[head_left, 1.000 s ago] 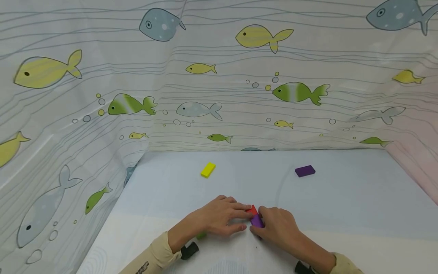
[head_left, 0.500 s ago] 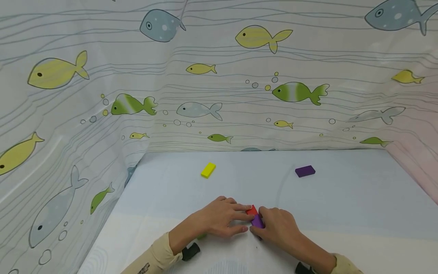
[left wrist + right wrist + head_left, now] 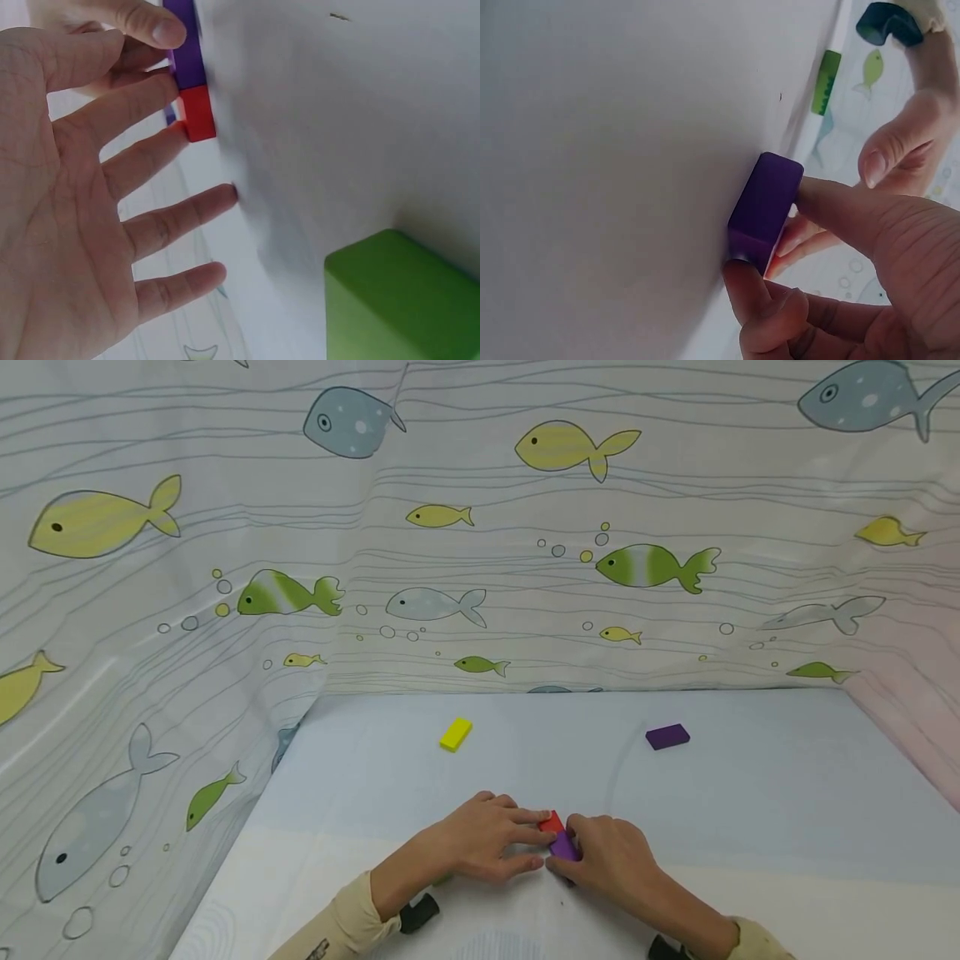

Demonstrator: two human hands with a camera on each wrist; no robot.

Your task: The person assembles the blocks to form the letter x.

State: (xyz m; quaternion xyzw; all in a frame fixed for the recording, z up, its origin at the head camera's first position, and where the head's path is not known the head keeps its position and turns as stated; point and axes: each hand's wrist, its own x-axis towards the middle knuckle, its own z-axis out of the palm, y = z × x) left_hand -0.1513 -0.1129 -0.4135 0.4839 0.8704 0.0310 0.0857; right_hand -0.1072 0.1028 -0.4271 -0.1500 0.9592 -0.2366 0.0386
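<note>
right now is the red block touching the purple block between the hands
Touching. In the left wrist view the red block sits end to end against the purple block with no gap at the seam; the head view agrees.

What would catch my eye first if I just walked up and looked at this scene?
Probably the two hands meeting near the front of the pale table: the left hand touches a red block and the right hand pinches a purple block beside it. Behind, a fish-patterned curtain surrounds everything.
</note>
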